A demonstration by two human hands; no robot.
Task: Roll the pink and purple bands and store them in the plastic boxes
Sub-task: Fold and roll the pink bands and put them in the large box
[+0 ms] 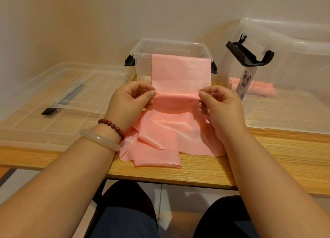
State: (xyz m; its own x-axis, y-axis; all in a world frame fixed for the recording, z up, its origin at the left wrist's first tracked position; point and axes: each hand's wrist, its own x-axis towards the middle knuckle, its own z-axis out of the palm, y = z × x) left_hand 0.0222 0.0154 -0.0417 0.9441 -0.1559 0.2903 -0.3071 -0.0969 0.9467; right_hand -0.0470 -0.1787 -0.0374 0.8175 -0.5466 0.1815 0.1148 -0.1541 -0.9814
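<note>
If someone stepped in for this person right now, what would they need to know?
Left hand and right hand: each pinches a side edge of the pink band.
Upper end lies against the small clear box, the rest heaped on the wooden table.
Done: pink rolls appear to lie in the large clear box.
Left: roll this band, store it; no purple band in view.

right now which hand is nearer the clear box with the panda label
Right. The right hand pinches one edge of the pink band just beside the panda-label box; the left hand pinches the opposite edge, farther off.
</note>
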